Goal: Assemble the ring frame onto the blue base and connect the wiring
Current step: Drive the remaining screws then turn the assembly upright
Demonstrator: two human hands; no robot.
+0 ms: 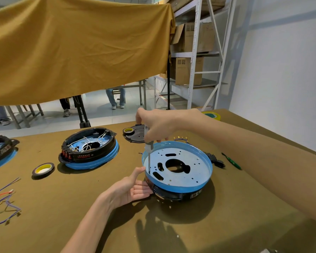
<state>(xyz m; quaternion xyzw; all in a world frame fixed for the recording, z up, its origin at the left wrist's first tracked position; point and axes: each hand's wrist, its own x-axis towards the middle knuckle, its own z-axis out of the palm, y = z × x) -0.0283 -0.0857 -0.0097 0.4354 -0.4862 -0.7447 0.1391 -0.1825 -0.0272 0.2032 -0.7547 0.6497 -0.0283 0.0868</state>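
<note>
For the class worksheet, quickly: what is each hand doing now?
Left hand: open, fingers pressed against the blue base.
Right hand: grips the screwdriver.

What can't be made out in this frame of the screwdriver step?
- Head view: the screwdriver tip and any screw, too small to see.
- The right hand hides most of the handle.
- The blue base covers most of the black ring frame.
- The label on the ring frame is unreadable.
</note>
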